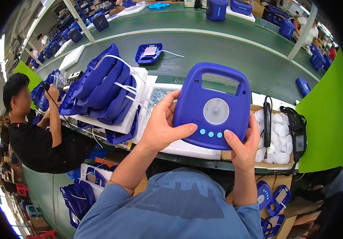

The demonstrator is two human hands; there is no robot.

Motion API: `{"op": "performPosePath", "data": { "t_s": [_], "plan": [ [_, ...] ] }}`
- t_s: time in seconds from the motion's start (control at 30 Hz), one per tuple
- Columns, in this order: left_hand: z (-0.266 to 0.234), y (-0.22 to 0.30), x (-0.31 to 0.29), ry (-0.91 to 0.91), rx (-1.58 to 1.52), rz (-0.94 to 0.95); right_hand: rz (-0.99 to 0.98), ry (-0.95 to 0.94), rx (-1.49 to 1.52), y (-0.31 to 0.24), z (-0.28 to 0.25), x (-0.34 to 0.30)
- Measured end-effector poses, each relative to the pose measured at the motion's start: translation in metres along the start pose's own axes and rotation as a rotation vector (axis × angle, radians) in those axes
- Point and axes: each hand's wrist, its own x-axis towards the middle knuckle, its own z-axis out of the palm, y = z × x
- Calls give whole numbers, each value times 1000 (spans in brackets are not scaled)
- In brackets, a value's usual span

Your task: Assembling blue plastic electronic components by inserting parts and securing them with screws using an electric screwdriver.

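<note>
Between my two hands is a blue plastic housing [187, 115] with a handle opening at its top, a round white disc [216, 111] in the middle and a row of light-blue buttons [211, 134] below it. My left hand [161, 125] grips its left edge, thumb on the front near the buttons. My right hand [245, 145] holds the lower right edge, thumb beside the rightmost button. The fingers behind the housing are mostly hidden. Just right of it, a black electric screwdriver [267, 123] hangs over a cardboard box [256, 107] of round white discs [277, 137].
Stacked blue housings [103, 87] with white cables stand at left on white foam. Small screws [159, 95] lie behind my left hand. An open blue shell [149, 53] rests on the green conveyor [119, 47]. A co-worker [36, 131] handles a tool at far left. A green panel [327, 119] stands right.
</note>
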Motion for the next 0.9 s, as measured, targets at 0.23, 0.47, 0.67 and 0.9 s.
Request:
{"op": "performPosePath", "data": {
  "t_s": [0.23,0.47,0.67,0.9],
  "plan": [
    [3,-3,5,-46,87,67,-50,123,-29,-8,1,-12],
    [-12,-16,21,-85,79,187,-143,148,-78,-28,2,-33],
    [66,-68,12,-509,-98,123,-281,518,80,-68,-31,-150],
    [145,-76,-37,-863,45,6,-566,1574,-877,-140,-66,-386]
  ]
}}
